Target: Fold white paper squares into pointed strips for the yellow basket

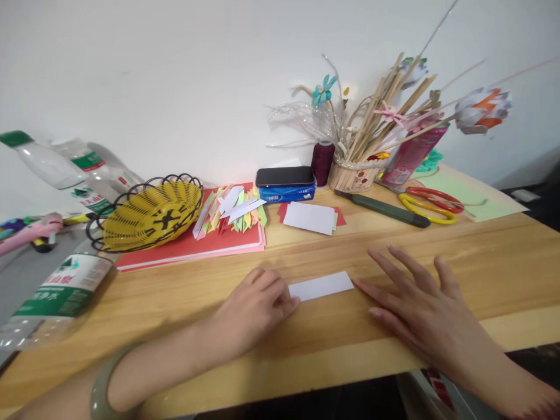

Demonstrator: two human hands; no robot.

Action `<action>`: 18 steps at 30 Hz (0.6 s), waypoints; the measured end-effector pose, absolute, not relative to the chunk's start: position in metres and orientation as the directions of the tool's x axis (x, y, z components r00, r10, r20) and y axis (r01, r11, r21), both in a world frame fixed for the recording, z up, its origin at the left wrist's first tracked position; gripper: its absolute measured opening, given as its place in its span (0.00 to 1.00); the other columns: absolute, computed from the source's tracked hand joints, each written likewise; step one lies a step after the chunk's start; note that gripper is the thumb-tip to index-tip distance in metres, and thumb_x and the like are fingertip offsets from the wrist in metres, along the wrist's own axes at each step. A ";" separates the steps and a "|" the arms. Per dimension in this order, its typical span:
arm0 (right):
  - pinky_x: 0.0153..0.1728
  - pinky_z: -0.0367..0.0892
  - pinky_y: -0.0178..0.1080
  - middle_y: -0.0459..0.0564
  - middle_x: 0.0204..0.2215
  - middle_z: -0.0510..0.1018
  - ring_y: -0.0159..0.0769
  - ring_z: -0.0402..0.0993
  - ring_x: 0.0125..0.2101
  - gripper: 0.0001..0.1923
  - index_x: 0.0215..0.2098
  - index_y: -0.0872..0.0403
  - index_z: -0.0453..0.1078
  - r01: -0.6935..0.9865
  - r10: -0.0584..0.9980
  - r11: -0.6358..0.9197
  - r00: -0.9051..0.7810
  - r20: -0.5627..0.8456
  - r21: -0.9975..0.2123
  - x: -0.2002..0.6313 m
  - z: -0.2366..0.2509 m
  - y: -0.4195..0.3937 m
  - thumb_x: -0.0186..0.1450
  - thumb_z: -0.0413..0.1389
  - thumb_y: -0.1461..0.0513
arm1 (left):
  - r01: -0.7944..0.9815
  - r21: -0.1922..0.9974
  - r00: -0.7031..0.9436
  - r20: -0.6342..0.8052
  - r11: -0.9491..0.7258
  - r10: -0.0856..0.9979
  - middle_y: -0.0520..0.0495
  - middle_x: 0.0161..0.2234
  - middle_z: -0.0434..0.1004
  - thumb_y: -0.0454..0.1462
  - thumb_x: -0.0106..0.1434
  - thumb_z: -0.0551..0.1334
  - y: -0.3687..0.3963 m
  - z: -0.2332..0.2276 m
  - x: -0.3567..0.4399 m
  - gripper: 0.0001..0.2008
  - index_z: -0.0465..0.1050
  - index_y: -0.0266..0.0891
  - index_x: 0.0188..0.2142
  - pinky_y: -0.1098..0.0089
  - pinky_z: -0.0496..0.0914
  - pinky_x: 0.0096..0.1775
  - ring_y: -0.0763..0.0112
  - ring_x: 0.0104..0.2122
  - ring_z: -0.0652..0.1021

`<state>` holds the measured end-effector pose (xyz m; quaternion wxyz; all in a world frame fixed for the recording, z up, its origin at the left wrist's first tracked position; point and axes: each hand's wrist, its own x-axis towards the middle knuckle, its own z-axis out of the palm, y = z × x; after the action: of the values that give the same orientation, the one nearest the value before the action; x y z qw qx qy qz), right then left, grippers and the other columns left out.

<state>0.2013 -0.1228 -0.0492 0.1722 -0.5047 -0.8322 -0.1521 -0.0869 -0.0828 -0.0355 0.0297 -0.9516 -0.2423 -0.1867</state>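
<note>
A narrow white strip of paper (321, 286) lies flat on the wooden table, in front of me. My left hand (260, 303) has its fingers curled and pinches the strip's left end between thumb and fingers. On the other side, my right hand (424, 306) is spread over the table with nothing in it, one fingertip close to the strip's right end. Whether that fingertip touches the paper I cannot tell. Beyond the strip sits a small stack of white paper cards (310, 217) with red and green sheets under it.
Folded paper pieces (231, 207) lie on red sheets (188, 251), beside a yellow woven basket (140, 219). Plastic bottles (61, 291) are at left. A phone (285, 176) rests on a blue packet (286, 193). Behind stand maroon thread (322, 163), a stick holder (353, 175), a green cutter (389, 210) and scissors (426, 210).
</note>
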 end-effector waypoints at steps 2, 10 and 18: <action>0.53 0.47 0.60 0.53 0.55 0.67 0.51 0.57 0.56 0.19 0.44 0.44 0.72 0.879 0.763 0.470 -0.451 0.464 0.082 0.200 -0.047 -0.120 0.67 0.42 0.51 | 0.470 0.033 0.818 0.360 -0.882 0.449 0.49 0.29 0.67 0.34 0.68 0.50 -0.084 -0.034 -0.088 0.10 0.69 0.36 0.36 0.68 0.61 0.35 0.69 0.32 0.65; 0.44 0.65 0.48 0.56 0.43 0.74 0.43 0.69 0.43 0.14 0.47 0.56 0.68 0.753 0.667 0.652 -0.624 0.407 0.087 0.170 -0.033 -0.103 0.65 0.50 0.59 | 0.428 0.017 0.846 0.343 -0.904 0.407 0.48 0.28 0.67 0.33 0.68 0.50 -0.082 -0.031 -0.086 0.12 0.71 0.35 0.35 0.69 0.62 0.33 0.69 0.32 0.66; 0.37 0.69 0.42 0.52 0.36 0.72 0.38 0.71 0.37 0.12 0.45 0.54 0.68 0.759 0.820 0.573 -0.532 0.212 -0.310 0.161 -0.028 -0.088 0.63 0.53 0.63 | 0.405 0.341 0.751 0.405 -0.848 0.521 0.46 0.32 0.73 0.29 0.65 0.50 -0.076 -0.032 -0.093 0.15 0.73 0.39 0.43 0.71 0.65 0.33 0.70 0.32 0.69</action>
<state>0.1611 -0.0881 -0.0281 0.1688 -0.4534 -0.8705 0.0900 -0.0931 -0.0764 -0.0322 -0.1169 -0.9284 -0.2493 -0.2495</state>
